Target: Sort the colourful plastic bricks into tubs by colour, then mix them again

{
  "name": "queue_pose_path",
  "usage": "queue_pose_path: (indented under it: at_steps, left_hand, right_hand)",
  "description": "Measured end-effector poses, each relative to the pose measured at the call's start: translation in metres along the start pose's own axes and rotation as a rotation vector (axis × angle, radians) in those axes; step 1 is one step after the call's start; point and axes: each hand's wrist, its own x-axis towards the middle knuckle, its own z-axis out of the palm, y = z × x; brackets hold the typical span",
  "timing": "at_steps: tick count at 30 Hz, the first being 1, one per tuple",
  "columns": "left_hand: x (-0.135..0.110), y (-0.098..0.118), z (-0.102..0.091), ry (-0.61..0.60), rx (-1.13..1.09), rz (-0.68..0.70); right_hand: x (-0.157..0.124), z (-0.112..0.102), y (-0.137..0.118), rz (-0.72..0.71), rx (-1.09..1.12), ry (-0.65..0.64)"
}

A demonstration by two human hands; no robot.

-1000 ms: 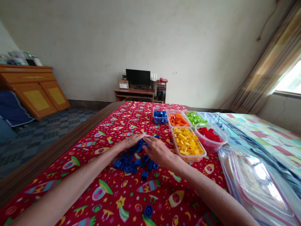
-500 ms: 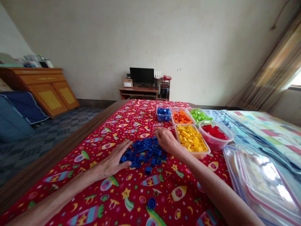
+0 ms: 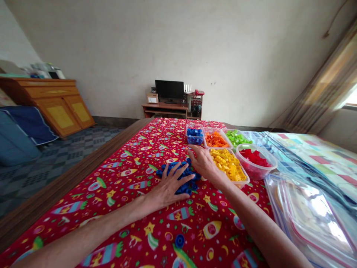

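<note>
Blue bricks (image 3: 184,189), left hand (image 3: 166,189) over, count unclear

Legible text: none from where I stand | Upper centre of frame: cardboard box (image 3: 152,98) bears a white label (image 3: 152,100), too small to read.

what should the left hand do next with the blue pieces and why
Likely curl the left hand inward to gather the blue pieces: it lies spread over their heap, while the right hand is beside the heap's right edge.
</note>
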Motion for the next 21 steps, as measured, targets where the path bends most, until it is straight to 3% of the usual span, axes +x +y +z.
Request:
queue_pose_path:
  at_steps: [3,5,9,10,12,15,21]
  left_hand:
    - [0.008,-0.004,-0.007,0.047,-0.04,-0.043]
    - [0.004,0.006,-0.018,0.034,-0.081,0.019]
    - [-0.02,0.046,-0.047,-0.269,-0.211,0.371]
    - [-0.026,0.055,-0.052,-0.367,-0.238,0.423]
    - [-0.035,0.066,-0.055,-0.411,-0.27,0.446]
    - [-0.037,0.062,-0.045,-0.356,-0.198,0.437]
    - [-0.007,0.014,-0.019,-0.13,0.088,0.336]
  right_hand:
    - [0.005,-0.003,0.0,0.034,0.042,0.031]
    - [0.006,-0.006,0.0,0.041,0.055,0.039]
    - [0.008,-0.007,-0.003,0.062,0.052,0.044]
    - [0.007,-0.007,-0.004,0.059,0.05,0.029]
    - [0.007,-0.006,-0.007,0.043,0.048,-0.006]
    - [0.005,-0.003,-0.009,0.021,0.031,-0.022]
    - [-0.001,0.005,-0.004,0.016,-0.027,-0.017]
